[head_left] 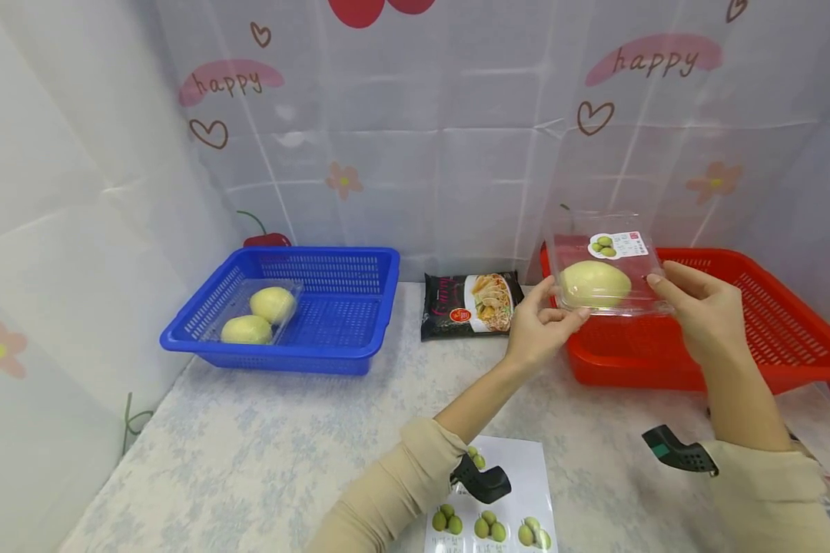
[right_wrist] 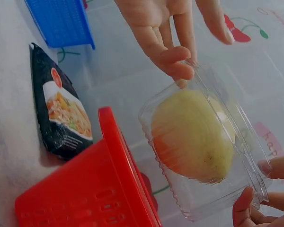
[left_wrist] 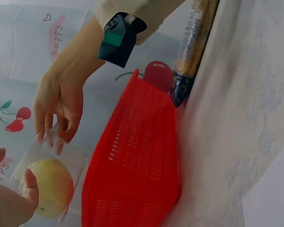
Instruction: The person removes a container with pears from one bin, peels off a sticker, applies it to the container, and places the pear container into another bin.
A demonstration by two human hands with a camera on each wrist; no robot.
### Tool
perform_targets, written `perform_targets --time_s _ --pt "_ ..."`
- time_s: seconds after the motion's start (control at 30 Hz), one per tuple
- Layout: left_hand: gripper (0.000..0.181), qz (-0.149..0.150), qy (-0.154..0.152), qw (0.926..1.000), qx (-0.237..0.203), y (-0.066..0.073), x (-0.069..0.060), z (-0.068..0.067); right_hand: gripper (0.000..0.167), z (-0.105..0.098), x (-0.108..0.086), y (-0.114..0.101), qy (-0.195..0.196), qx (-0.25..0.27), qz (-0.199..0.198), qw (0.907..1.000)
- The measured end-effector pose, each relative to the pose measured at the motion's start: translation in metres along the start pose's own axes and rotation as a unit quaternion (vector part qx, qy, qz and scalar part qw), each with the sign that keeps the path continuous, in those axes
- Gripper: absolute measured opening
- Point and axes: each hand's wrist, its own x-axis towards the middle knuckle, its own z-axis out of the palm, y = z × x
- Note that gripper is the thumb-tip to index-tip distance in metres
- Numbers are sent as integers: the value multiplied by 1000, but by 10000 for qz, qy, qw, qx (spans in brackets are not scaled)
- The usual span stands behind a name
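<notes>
- Step in hand, my read: handling a labelled pack of fruit in the air. The label (head_left: 617,246) is on the clear box (head_left: 649,288), so labelling looks done for this one.
- Box sits between both hands, raised above the left end of the red basket (head_left: 629,357), not touching it. At least one pale yellow fruit (head_left: 595,283) inside; can't tell if the lid is latched.
- Left hand (head_left: 541,326): partly curled, thumb and fingers gripping the box's near left corner.
- Right hand (head_left: 708,307): thumb and fingers pinch the right edge, small gap between them, filled by the plastic.
- Next move, I'd judge, calls for a level, two-sided hold and light pressure. Thin plastic may flex; fruit could roll if it tips.
- Bench (head_left: 283,453): pale patterned cover. Blue basket (head_left: 366,353) on the left, a second box (head_left: 259,313) in it with two fruits.
- Black noodle packet (head_left: 449,311) lies between the baskets; sheet of fruit stickers (head_left: 522,476) near the person, partly under the left sleeve (head_left: 394,491).
- Another long packet (left_wrist: 191,47) shows beside the red basket in the left wrist view.
- Room: white curtain (head_left: 422,169) behind, printed with hearts, flowers, cherries, "happy".
</notes>
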Motion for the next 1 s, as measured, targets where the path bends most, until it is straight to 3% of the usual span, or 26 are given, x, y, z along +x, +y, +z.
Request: perform_targets --time_s 0.13,0.27,0.4,0.57,0.73,0.9,1.0 --pt "67 -55 -346 9994 23 -1 2 8 80 -7 2 1 82 499 202 9985" --pt "68 -202 -616 9976 260 -3 4 13 84 -15 10 9 216 529 426 9975" --pt "69 -370 -700 9957 488 -6 5 18 86 -27 31 32 304 546 464 9970" --pt "68 -623 -719 9946 418 -11 6 22 84 -39 54 59 436 680 407 9959" --pt "68 -882 -672 9933 334 -17 6 26 85 -35 38 44 292 728 654 9948" --pt "68 -930 -643 9931 326 -22 5 29 85 -30 23 30 73 833 809 9932" --pt "67 -944 -642 9929 344 -24 4 31 89 -30 23 30 58 575 932 9940"
